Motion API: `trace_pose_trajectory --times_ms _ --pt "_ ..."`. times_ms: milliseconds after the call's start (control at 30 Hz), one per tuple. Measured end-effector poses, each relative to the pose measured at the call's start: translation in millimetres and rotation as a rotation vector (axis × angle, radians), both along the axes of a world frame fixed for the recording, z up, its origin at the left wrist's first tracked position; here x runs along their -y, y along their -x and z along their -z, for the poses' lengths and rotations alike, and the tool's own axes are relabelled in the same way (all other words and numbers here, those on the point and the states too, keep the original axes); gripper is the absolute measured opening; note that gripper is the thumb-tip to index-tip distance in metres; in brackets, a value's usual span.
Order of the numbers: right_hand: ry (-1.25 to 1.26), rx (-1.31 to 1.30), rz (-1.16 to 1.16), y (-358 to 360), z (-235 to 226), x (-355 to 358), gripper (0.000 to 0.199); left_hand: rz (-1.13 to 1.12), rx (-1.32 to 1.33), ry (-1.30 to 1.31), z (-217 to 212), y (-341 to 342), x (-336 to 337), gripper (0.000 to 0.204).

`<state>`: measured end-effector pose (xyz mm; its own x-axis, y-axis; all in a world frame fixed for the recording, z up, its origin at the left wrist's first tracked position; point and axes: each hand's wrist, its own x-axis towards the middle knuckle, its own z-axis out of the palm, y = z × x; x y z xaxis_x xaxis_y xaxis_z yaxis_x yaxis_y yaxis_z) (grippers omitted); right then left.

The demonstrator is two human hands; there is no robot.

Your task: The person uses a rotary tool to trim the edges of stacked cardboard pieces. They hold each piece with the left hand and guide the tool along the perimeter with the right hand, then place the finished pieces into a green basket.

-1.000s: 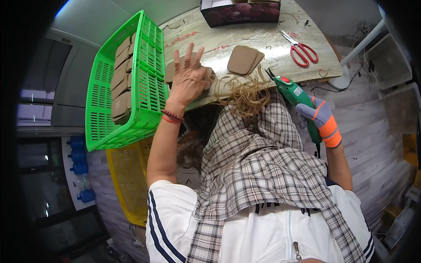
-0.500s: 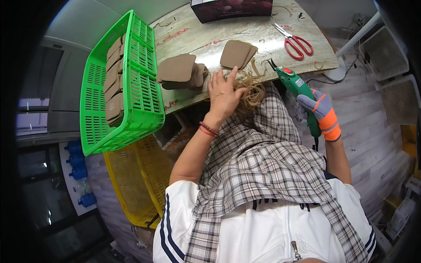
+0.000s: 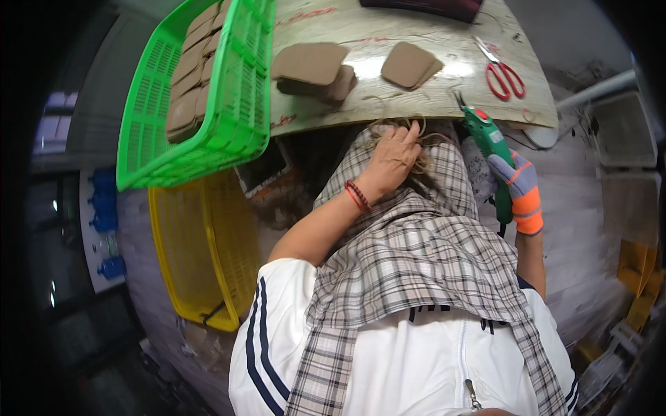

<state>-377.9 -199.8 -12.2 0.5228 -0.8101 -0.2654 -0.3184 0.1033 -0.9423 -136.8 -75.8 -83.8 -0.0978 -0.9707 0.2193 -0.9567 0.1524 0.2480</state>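
My bare left hand (image 3: 397, 161) is at the table's near edge, over the plaid cloth (image 3: 409, 243) on my lap. Its fingers are curled around a tangle of thin brown trimmings (image 3: 424, 165), with loose ends poking out on both sides. My right hand (image 3: 517, 186), in a grey and orange glove, grips green electric scissors (image 3: 489, 135) by the body. Their narrow dark blades point up toward the table edge. On the table lie a taller stack of brown rounded-corner pieces (image 3: 310, 62) and a smaller brown stack (image 3: 409, 66) to its right.
Red-handled scissors (image 3: 504, 80) lie at the table's right. A green plastic crate (image 3: 239, 104) holding several brown stacks stands at the left. Below it is a yellow crate (image 3: 225, 277). A dark box (image 3: 430, 5) sits at the table's far side.
My left hand has drawn the brown trimmings off the tabletop toward my lap, its fingers now curled. The view has shifted; my right hand still holds the electric scissors.
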Motion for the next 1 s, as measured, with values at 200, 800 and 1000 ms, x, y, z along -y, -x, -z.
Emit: trace_pose_trajectory --times_ms 200,800,1000 --pt "0.089 0.005 -0.065 12.7 9.7 -0.4 0.022 -0.104 -0.511 0.152 4.5 -43.0 -67.2 0.021" --pt "-0.042 -0.070 0.140 24.2 -25.3 -8.0 0.024 -1.161 -0.612 0.114 108.2 -191.2 -167.8 0.017" --pt "-0.069 -0.043 0.187 18.6 -26.4 0.6 0.022 -0.290 -0.498 0.486 -65.2 -12.7 -21.8 0.003"
